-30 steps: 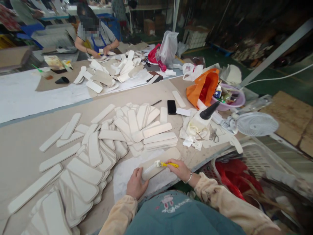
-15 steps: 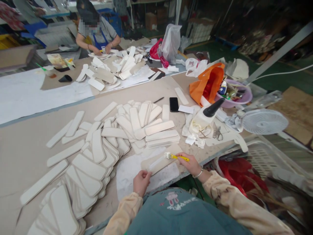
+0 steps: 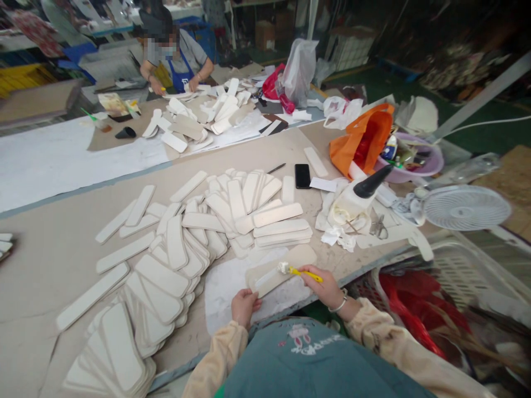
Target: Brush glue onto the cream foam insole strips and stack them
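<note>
Right hand [image 3: 324, 287] grips yellow brush [image 3: 293, 271]; panel [image 3: 275, 280] beneath.

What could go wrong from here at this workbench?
The brush in the right hand has a clumpy white head; it might smear the left hand, whose fingertips are at the left end of the strip.

The paper under that strip reaches the table edge by the apron, so it could get nudged.

The loosely overlapping pile of strips might slide if bumped.
</note>
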Motion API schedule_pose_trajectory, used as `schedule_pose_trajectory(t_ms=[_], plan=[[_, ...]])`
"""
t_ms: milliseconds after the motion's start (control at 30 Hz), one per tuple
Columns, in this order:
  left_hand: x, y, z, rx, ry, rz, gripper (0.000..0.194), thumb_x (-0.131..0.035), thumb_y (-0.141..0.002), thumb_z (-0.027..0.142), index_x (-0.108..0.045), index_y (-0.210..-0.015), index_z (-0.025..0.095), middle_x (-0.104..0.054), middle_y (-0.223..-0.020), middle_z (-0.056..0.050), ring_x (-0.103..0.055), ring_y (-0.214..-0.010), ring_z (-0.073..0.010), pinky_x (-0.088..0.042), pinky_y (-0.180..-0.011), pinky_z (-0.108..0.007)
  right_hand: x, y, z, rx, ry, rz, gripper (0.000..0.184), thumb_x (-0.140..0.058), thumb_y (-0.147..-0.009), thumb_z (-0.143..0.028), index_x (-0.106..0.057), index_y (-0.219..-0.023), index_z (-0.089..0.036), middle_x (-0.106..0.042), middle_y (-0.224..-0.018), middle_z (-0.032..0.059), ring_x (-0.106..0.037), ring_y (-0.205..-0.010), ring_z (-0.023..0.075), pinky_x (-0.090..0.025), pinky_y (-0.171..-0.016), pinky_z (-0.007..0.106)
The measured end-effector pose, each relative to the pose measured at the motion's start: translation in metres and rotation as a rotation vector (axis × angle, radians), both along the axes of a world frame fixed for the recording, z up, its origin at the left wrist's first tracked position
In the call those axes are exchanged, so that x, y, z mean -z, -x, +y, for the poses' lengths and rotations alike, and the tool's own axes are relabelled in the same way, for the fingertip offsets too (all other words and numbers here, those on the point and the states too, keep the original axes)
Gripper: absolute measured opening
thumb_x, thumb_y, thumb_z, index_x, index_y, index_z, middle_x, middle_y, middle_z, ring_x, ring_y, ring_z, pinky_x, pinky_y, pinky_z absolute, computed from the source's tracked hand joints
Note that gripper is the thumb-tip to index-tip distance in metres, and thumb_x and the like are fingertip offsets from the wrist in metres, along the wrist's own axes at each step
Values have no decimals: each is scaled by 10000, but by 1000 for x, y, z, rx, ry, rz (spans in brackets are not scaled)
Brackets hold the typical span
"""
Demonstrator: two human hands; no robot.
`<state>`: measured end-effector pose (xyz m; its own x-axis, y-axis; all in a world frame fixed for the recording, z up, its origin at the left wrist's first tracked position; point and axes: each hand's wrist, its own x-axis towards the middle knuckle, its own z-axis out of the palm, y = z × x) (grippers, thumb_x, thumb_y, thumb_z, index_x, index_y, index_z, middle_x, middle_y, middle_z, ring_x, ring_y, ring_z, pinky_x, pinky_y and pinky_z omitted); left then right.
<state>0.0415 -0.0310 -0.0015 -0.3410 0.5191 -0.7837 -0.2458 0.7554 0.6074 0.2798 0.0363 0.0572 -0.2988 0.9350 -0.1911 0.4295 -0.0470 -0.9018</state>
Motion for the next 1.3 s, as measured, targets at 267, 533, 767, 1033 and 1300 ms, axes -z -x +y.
schedule_pose_trajectory(t_ms=[267, 533, 767, 1033, 1300], plan=[[-3, 3, -1, -47, -36, -47, 164, -632, -669, 113, -481, -685, 175, -572, -509, 42, -626, -509, -133, -500, -494, -217, -2, 49, -14, -276, -91, 56, 234, -469, -838, -293, -649, -942, -183, -663, -773, 19, -595, -668, 120, -449, -633, 210], [-2, 9, -1, -63, -66, -59, 171, -597, -682, 74, -463, -684, 180, -548, -503, 64, -625, -504, -120, -501, -499, -206, 19, 2, 9, 6, -13, -27, 248, -480, -811, -320, -645, -920, -171, -618, -611, -8, -575, -558, 123, -457, -566, 224], [-5, 10, 4, -61, -83, -81, 154, -581, -691, 62, -474, -685, 172, -551, -504, 53, -624, -502, -121, -506, -503, -212, 3, -46, 27, 116, -97, -149, 258, -484, -805, -332, -647, -925, -173, -639, -652, 13, -596, -601, 150, -471, -586, 251], [-10, 9, 6, -53, -88, -86, 126, -579, -685, 68, -500, -720, 159, -577, -556, 35, -639, -529, -140, -510, -509, -229, -2, 28, -12, -160, -8, 62, 248, -472, -835, -308, -641, -955, -171, -620, -620, -10, -571, -562, 108, -443, -562, 201], [-7, 11, 8, -37, -97, -91, 125, -581, -685, 84, -497, -726, 168, -583, -517, 36, -631, -514, -135, -504, -507, -221, 7, 34, -5, -217, -76, -35, 233, -482, -815, -273, -675, -903, -177, -665, -711, 11, -583, -620, 115, -439, -589, 203]])
